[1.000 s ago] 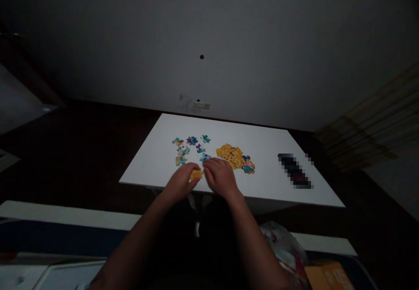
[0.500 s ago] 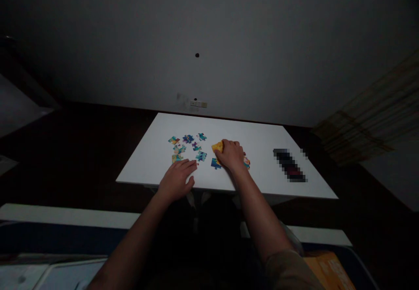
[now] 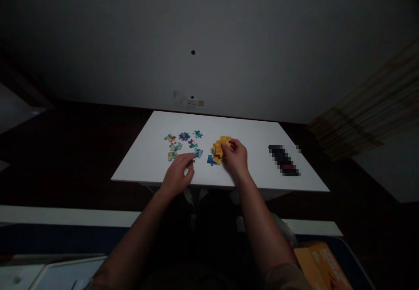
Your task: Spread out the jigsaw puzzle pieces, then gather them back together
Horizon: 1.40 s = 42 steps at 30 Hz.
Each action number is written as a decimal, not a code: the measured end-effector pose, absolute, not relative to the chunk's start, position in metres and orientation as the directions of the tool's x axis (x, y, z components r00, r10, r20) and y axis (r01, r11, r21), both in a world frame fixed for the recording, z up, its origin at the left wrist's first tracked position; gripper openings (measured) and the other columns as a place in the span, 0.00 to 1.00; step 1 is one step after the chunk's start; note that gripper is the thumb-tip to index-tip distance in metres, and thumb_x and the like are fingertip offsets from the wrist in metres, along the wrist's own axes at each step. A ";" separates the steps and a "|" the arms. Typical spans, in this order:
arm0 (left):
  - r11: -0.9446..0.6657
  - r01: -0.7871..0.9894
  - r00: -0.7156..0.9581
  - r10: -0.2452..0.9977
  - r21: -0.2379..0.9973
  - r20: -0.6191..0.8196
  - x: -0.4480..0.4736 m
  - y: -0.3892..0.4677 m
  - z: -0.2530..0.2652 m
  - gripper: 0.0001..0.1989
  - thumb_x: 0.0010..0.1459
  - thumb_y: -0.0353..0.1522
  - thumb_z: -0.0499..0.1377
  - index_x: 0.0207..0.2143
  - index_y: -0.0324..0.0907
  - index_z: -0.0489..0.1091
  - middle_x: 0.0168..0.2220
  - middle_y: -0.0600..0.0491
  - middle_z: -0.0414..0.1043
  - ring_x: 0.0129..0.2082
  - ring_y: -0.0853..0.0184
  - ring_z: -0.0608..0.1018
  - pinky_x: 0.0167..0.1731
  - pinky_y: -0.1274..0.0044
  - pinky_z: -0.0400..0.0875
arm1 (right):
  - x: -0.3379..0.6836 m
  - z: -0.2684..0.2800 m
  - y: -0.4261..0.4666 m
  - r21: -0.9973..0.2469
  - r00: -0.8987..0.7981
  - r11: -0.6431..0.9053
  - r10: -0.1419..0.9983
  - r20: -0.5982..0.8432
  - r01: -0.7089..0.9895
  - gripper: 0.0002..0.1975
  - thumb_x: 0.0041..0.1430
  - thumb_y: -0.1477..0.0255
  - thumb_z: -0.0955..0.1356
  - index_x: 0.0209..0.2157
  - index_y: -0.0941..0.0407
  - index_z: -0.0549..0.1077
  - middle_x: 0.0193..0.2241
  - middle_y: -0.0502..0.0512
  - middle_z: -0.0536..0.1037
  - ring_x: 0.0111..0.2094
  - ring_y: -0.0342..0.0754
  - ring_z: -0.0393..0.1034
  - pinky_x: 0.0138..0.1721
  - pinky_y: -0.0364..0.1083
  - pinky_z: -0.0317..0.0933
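My right hand (image 3: 238, 160) is closed on several jigsaw puzzle pieces (image 3: 225, 139), their yellow backs facing up, pinched between thumb and fingers above the white table. Just below them lies a blue and yellow puzzle piece (image 3: 212, 160), partly overlapped by the held ones. My left hand (image 3: 177, 174) rests at the table's near edge with its thumb apart from the fingers. The fingertips reach a light blue puzzle piece (image 3: 198, 152), and a small bit of another piece peeks out beneath them. Beyond that hand, several colourful puzzle pieces (image 3: 184, 136) lie scattered, picture side up.
A pixelated dark object (image 3: 284, 161) lies on the right part of the white table (image 3: 252, 128). Behind the table stands a grey wall with a socket strip (image 3: 195, 102). An orange box (image 3: 322, 266) sits low at my right, and a curtain (image 3: 347, 128) hangs at the far right.
My right hand has turned and lifted, bringing several yellow-backed pieces up in its grip. The left fingers have curled slightly. The whole view has shifted a little.
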<state>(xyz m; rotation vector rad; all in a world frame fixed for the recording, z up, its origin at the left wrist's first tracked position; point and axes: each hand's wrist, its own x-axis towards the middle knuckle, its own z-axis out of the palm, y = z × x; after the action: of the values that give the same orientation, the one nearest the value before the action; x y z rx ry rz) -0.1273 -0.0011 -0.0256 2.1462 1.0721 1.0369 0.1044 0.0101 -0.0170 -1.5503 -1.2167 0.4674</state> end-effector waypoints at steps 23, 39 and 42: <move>0.453 -0.793 0.489 0.872 0.407 -0.018 -0.084 -0.002 -0.013 0.27 0.56 0.35 0.53 0.59 0.42 0.60 0.51 0.44 0.69 0.52 0.57 0.71 0.50 0.63 0.67 | 0.036 -0.033 -0.011 -0.741 0.203 0.377 0.802 0.561 0.556 0.19 0.57 0.66 0.66 0.51 0.53 0.68 0.49 0.59 0.69 0.52 0.53 0.63 0.55 0.54 0.58; 0.284 -0.620 0.258 0.954 0.731 -0.152 -0.076 -0.001 -0.034 0.28 0.51 0.26 0.62 0.55 0.45 0.63 0.50 0.45 0.70 0.42 0.64 0.77 0.41 0.69 0.74 | 0.037 -0.039 -0.013 -0.942 0.419 0.301 0.843 0.336 0.151 0.20 0.57 0.63 0.66 0.49 0.55 0.61 0.36 0.55 0.76 0.36 0.49 0.72 0.37 0.48 0.66; 0.241 -0.588 0.221 0.966 0.772 -0.133 -0.078 -0.002 -0.036 0.27 0.50 0.27 0.63 0.54 0.45 0.65 0.52 0.45 0.70 0.41 0.65 0.77 0.39 0.71 0.74 | 0.038 -0.041 -0.014 -0.950 0.423 0.293 0.851 0.312 0.111 0.15 0.59 0.63 0.64 0.46 0.54 0.61 0.31 0.52 0.75 0.31 0.49 0.72 0.33 0.47 0.66</move>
<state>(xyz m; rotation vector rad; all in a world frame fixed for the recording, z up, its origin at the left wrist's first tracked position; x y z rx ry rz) -0.0782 -0.0022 -0.0355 0.6616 0.6977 1.1893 0.0377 -0.0138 -0.0406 -1.1864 -1.0371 0.6330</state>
